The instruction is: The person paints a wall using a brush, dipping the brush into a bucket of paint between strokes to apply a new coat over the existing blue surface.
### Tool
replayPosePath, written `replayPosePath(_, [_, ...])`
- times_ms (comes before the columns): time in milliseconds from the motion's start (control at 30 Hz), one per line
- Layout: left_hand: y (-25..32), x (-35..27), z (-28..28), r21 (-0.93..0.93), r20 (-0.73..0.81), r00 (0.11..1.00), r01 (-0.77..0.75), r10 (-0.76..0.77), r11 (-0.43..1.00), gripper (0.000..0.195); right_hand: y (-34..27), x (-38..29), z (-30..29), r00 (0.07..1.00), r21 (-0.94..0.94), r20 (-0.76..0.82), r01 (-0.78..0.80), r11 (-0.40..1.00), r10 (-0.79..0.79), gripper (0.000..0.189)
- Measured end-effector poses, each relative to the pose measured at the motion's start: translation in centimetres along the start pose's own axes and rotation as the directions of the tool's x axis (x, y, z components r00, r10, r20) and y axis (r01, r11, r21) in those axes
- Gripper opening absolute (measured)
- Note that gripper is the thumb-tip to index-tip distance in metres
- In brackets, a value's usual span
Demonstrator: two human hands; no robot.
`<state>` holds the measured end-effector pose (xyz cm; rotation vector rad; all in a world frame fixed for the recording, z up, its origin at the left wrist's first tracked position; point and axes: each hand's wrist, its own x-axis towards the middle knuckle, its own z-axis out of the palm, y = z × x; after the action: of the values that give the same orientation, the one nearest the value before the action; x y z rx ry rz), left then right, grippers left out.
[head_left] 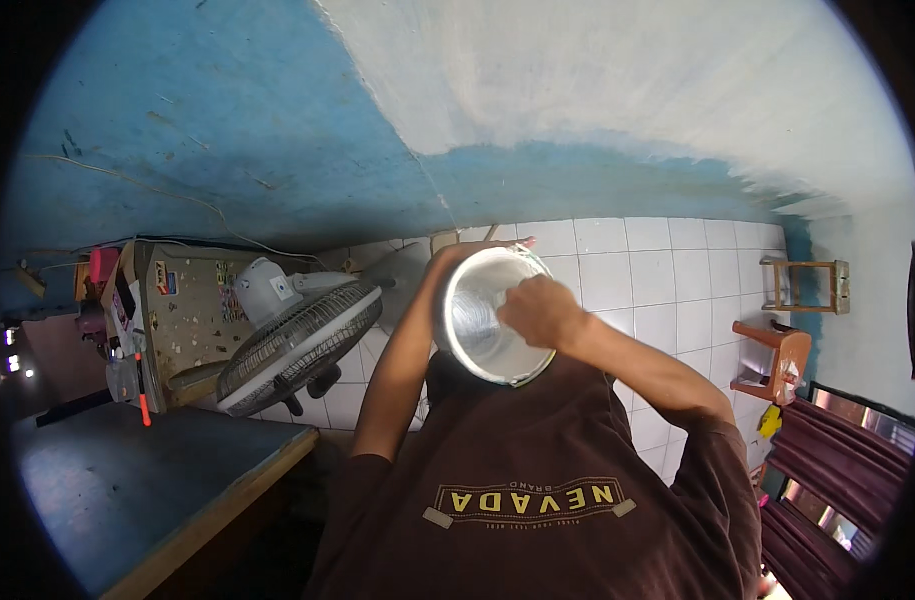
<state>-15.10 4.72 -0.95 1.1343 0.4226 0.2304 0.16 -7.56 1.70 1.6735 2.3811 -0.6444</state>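
Note:
A pale, deep round container (469,300), a bucket or pot, is tilted with its open mouth towards me, close to my chest. Its inside looks shiny and streaked, and bits of green and yellow show at its rim. My left hand (465,253) reaches around its far left side and holds it, with fingertips showing beyond the rim; most of that hand is hidden. Over the right part of the mouth is my right hand (544,311), its fingers curled and pointing inward. Whether anything is between those fingers cannot be seen.
A grey fan (300,349) stands at the left beside a stained board (195,322) and a blue-topped table (165,465). A blue and white wall (397,97) rises ahead. On the tiled floor (652,277) at right are a wooden stool (840,287) and an orange plastic stool (791,364).

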Motion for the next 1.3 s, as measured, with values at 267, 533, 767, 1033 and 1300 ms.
replayPosePath(267, [-1.7,2.2,4.1,-0.033,-0.003,1.000,-0.014,0.014,0.999,0.034,3.9,-2.8,-0.5,0.965,0.221,-0.242,0.152,0.963,-0.097,0.021])
replayPosePath(533, [-2.2,3.3,7.3,-0.037,-0.016,1.000,-0.022,0.021,0.999,0.034,4.0,-7.4,1.5,1.000,0.299,0.008,-0.008,0.954,0.006,0.030])
replayPosePath(767, [-2.7,3.9,9.4,-0.033,-0.022,0.999,-0.042,0.042,0.999,0.035,4.9,-8.0,5.4,0.955,0.310,-0.295,0.058,0.949,0.038,0.055])
replayPosePath(1033, [-2.9,3.2,9.3,-0.002,-0.047,0.992,-0.121,0.121,0.993,0.036,6.4,-9.9,1.2,0.966,0.464,0.037,0.209,0.861,-0.255,0.057])
replayPosePath(1300, [-11.1,-3.6,-1.0,-0.559,-0.144,0.957,0.133,-0.253,0.819,0.035,7.4,-9.5,-0.5,0.904,0.871,-0.414,0.361,0.332,0.105,0.040])
